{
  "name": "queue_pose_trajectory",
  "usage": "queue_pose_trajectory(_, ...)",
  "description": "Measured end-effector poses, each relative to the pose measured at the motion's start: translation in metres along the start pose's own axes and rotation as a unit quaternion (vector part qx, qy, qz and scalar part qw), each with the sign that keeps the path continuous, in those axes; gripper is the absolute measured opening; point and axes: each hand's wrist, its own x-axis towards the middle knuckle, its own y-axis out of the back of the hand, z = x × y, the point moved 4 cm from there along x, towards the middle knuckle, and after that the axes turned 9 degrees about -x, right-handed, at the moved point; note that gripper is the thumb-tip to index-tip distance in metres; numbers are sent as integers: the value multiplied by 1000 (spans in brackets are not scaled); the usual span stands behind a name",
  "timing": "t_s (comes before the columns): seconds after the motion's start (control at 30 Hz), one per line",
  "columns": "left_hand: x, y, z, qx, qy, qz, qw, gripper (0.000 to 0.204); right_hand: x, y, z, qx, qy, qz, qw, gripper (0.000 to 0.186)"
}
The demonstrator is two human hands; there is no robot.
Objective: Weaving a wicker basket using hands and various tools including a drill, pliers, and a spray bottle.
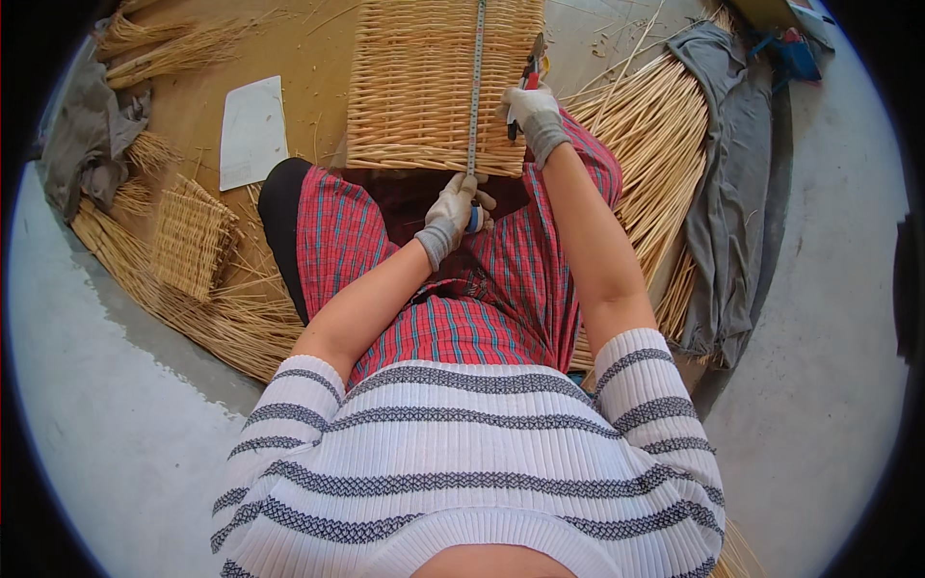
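Note:
A woven wicker panel (414, 87) lies flat in front of my knees. A metal tape measure strip (476, 87) runs straight up across it. My left hand (451, 214), in a grey glove, grips the tape measure's case at the panel's near edge. My right hand (533, 114), also gloved, rests on the panel's right edge and holds red-handled pruning shears (532, 69) pointing away from me. My lap is covered by a red plaid cloth (434, 279).
Bundles of straw-coloured willow rods (655, 144) fan out on the right and along the left (193, 308). A small woven piece (191, 236) and a white sheet (253, 130) lie at left. Grey cloths (737, 193) lie on the concrete floor at right and far left.

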Motion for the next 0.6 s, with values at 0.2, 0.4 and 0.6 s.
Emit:
queue_pose_trajectory(0.2,0,1,4,-34,44,3,998,36,-6,1,0,14,-12,17,1000,30)
queue_pose_trajectory(0.4,5,10,-7,-6,25,-3,1000,28,0,-4,20,-34,9,16,999,46)
queue_pose_trajectory(0.6,-14,21,11,100,-100,-5,990,31,-27,3,15,-47,22,80,995,38)
